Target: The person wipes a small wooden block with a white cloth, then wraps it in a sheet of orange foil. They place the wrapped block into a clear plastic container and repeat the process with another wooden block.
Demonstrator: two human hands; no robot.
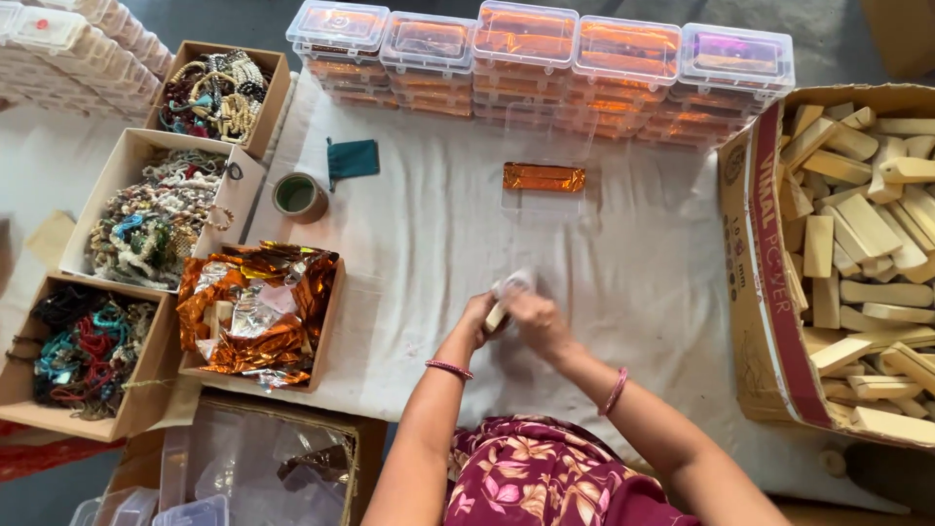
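Both hands meet near centre of cloth: left hand (479, 314) and right hand (536, 319) pinch pale block (498, 314) with wrap (512, 283). Judged light, rigid; wrap slippery; hold by long edges.

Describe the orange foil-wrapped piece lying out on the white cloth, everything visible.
The foil-wrapped piece is a long, narrow bar covered in shiny, crinkled orange-copper foil. It lies flat and crosswise inside a clear, shallow plastic box on the white cloth, just in front of the stacked clear boxes. Nothing else touches it; both hands work well short of it, nearer the person.
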